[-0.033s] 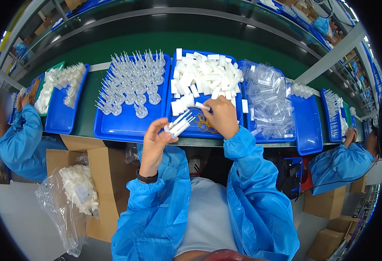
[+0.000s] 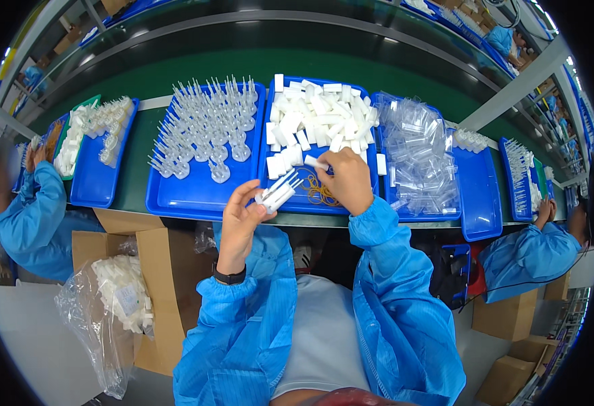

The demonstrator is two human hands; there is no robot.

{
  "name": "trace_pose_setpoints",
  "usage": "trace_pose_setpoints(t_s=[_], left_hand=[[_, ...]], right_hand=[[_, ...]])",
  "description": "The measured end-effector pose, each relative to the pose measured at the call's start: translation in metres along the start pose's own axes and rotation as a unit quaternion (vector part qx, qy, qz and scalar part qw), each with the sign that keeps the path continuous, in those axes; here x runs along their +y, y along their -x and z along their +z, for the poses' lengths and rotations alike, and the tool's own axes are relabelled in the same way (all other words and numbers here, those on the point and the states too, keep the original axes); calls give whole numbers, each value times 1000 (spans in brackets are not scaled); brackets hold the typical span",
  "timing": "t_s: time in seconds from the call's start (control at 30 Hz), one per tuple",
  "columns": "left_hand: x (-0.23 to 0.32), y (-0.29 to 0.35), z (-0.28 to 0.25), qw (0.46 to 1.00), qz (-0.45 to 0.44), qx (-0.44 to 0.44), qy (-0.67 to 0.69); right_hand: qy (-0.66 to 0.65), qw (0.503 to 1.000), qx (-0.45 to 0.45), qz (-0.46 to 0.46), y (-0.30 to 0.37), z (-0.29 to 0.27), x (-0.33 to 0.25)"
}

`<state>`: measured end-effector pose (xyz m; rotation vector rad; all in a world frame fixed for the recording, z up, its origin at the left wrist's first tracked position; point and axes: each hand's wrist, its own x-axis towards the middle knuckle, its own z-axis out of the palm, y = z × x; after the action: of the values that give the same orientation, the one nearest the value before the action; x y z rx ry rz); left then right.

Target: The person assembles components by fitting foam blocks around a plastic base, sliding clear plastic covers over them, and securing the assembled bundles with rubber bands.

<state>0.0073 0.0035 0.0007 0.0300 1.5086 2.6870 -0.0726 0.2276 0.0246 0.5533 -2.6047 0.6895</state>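
Head view: your left hand (image 2: 243,218) is just left of the middle of the frame, palm turned toward the centre, its grip closed around a small cluster (image 2: 278,195) of white pieces and slim pale rods, the rods pointing up and to the right. Your right hand (image 2: 346,179) is to the right of the middle, its grip pinching a single white block (image 2: 315,162) between thumb and fingers, above and to the right of the cluster and apart from it. Both pieces are over the near half of the middle blue tray (image 2: 310,206), where yellow rubber bands (image 2: 320,192) lie loose beside your right hand

Above your hands, a heap of white blocks (image 2: 317,111) fills the far half of that tray. To the left, another blue tray (image 2: 192,196) carries rows of clear parts with upright spikes (image 2: 209,132); to the right, clear plastic sleeves (image 2: 417,155) are piled up. The trays stand on a green surface (image 2: 276,57). At the lower left of the frame, an open cardboard box (image 2: 161,291) has a clear bag (image 2: 94,345) of white pieces spilling over its side. Co-workers' blue sleeves show at the left (image 2: 36,220) and right (image 2: 527,260) edges
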Motion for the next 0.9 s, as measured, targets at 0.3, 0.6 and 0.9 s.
trace_pose_setpoints(t_s=[0.3, 0.6, 0.9], left_hand=[[1, -6, 2, 999, 9, 9, -42], [4, -2, 11, 996, 46, -21, -79], [7, 0, 8, 993, 53, -39, -99]], right_hand=[[-147, 985, 18, -86, -4, -55, -15], [-67, 987, 18, -144, 4, -66, -25], [-47, 979, 26, -195, 6, -65, -27]])
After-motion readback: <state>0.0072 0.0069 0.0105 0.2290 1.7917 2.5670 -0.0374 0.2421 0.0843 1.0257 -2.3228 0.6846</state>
